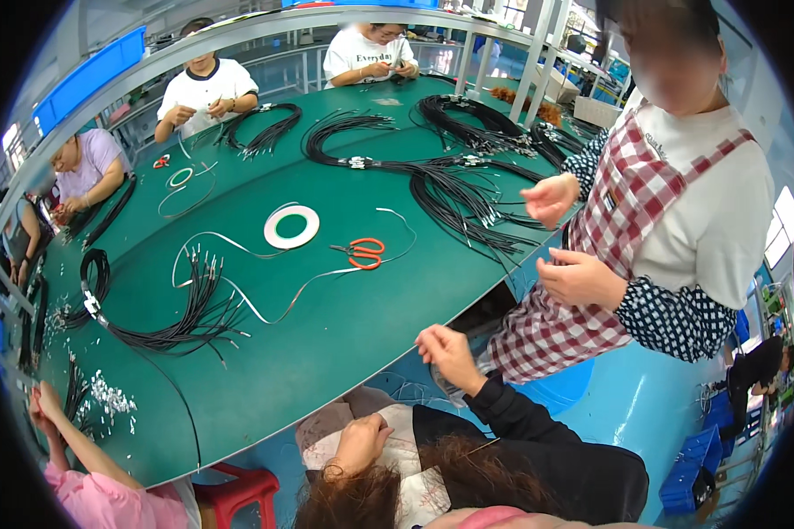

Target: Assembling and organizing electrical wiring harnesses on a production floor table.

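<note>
My left hand (359, 445) rests low over my lap, its fingers curled in, and no object shows in it. My right hand (450, 357), coming out of a black sleeve, is raised just off the table's near edge. Its fingers are loosely bent and apart, with nothing between them. On the green table (326, 353) beyond lie orange-handled snips (364, 254) and a roll of white tape (291, 227). A pale strip of tape (278, 319) curls across the top. Nearer the left lies a bundle of black cables (154, 337) bound with a white band.
At right stands a person in a checked apron (622, 203), both hands raised near the table corner. More black cable bundles (459, 198) lie toward the back. Other people sit along the far and left sides. Small white pieces (110, 397) and a red stool (238, 494) are lower left.
</note>
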`<state>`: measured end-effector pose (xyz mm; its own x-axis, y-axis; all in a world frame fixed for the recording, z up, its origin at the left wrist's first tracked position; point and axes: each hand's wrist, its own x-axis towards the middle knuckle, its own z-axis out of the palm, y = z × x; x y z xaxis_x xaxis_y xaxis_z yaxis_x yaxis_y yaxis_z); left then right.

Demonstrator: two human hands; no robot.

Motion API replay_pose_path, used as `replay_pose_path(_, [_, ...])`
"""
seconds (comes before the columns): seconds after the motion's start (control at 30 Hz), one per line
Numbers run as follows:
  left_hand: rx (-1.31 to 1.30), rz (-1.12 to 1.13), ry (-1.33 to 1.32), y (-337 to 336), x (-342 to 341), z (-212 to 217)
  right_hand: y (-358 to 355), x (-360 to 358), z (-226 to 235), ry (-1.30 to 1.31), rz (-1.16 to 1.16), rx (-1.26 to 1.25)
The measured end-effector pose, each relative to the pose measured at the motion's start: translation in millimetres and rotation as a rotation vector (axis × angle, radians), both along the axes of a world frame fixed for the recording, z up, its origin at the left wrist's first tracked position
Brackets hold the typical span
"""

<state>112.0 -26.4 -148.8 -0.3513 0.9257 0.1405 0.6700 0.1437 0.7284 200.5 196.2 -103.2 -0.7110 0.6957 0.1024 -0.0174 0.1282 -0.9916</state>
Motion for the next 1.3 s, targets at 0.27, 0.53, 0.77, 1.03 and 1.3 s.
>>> replay_pose_path(0.27, [0.062,0.086,0.068,-14.1,13.4,11.0,-60.9,-6.1,9.7,-0.029,0.287,0.296])
replay_pose_path(0.53, [0.123,0.266,-0.073,-21.6,31.1,36.6,-61.8,14.7,18.8,-0.022,0.267,0.239])
replay_pose_path(0.77, [0.107,0.225,0.014,-29.6,48.5,37.6,-72.2,29.4,10.3,0.056,0.300,0.306])
replay_pose_path(1.03, [0.142,0.268,0.014,-30.5,63.0,45.1,-74.1,39.4,10.6,0.058,0.352,0.293])
replay_pose_path(1.3, [0.154,0.187,0.097,-31.6,74.4,36.7,-81.3,49.7,3.5,-0.016,0.438,0.244])
